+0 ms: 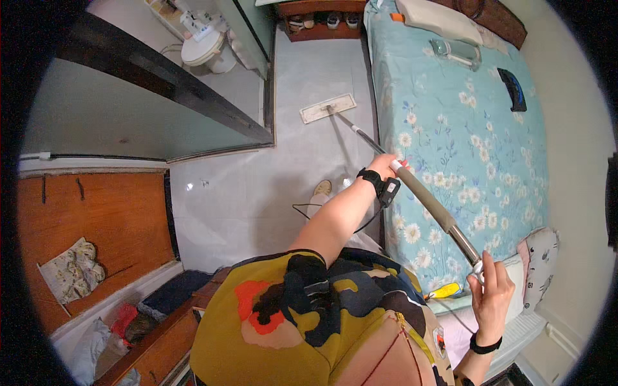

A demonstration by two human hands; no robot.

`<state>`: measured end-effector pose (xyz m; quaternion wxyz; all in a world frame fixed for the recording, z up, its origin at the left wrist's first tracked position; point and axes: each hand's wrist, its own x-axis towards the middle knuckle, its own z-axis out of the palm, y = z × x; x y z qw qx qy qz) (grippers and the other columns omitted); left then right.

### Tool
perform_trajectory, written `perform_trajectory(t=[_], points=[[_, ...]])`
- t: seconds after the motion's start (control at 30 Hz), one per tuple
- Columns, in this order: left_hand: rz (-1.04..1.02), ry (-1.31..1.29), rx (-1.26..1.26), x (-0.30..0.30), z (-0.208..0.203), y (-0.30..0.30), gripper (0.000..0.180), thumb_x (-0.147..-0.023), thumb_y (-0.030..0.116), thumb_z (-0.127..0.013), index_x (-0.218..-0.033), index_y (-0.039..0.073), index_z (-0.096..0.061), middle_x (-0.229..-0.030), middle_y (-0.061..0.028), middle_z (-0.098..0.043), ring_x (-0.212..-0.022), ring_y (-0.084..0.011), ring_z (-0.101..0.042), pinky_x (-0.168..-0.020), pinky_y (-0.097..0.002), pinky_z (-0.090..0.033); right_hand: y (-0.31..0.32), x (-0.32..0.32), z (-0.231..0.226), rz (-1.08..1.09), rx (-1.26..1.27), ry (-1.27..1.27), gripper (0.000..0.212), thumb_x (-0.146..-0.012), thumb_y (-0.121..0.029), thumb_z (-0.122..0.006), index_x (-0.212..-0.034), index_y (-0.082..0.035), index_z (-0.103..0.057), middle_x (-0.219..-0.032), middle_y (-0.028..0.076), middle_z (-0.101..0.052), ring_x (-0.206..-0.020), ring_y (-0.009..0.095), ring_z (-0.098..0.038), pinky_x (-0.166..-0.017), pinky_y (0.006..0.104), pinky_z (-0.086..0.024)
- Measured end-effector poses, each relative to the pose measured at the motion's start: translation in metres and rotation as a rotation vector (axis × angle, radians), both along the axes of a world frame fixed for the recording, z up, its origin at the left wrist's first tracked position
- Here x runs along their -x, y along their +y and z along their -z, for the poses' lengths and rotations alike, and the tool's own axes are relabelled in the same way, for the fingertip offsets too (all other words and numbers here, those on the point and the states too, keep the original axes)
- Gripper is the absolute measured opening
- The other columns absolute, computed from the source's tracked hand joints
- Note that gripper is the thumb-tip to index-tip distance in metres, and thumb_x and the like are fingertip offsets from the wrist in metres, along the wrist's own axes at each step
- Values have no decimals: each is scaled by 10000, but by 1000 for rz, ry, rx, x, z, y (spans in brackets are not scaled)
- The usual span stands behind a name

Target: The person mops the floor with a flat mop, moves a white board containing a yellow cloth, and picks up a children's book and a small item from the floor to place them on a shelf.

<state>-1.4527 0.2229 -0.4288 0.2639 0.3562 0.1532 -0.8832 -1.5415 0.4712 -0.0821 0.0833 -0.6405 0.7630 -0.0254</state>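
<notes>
A dark rectangular phone (513, 89) lies screen-up near the far right edge of the flowered blue bed (463, 161); its screen is black and unlit. A clear plastic package (458, 52) lies flat on the bed just below the pillow (438, 19). No labels or signs can be made out.

I saw an evenly lit, bright room with soft shadows; glare spotted the pale floor (212, 193), and fisheye bending darkened and curved everything near the rim.
</notes>
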Motion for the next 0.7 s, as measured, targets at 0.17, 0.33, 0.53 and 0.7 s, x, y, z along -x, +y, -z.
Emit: perform_trajectory(t=[0.17,0.33,0.53,0.7], points=[[419,-138,827,0,14,-2,258,-785,12,-457,-1032,-28,-396,-969,-184,-507,-848,-291,-548,-779,-462,-463,14,15,16,58,36,50,359,-822,-311,-546,-974,15,-535,-526,125,-466,-446,260,-466,-426,347,-359],[328,-75,890,-28,67,-17,382,-751,-35,-457,-1106,-93,-327,-1046,-209,-474,-1009,-310,-488,-890,-439,-409,-12,9,5,704,-61,-892,456,-904,-379,-371,-721,-1,-549,-452,3,-413,-388,78,-386,-379,232,-282],[86,87,294,7,15,-8,356,-851,78,-403,-1102,-103,-226,-1042,-249,-426,-994,-367,-463,-926,-500,-372,-7,10,-1,244,161,-175,488,-785,-230,-596,-1225,-98,-429,-770,114,-557,-655,222,-573,-554,298,-466],[144,107,247,-1,-7,-11,373,-861,77,-400,-1100,-127,-197,-1068,-258,-400,-1017,-362,-452,-910,-489,-394,3,22,1,-135,120,157,453,-631,-39,-653,-1064,-81,-528,-889,114,-533,-746,242,-550,-583,298,-488]])
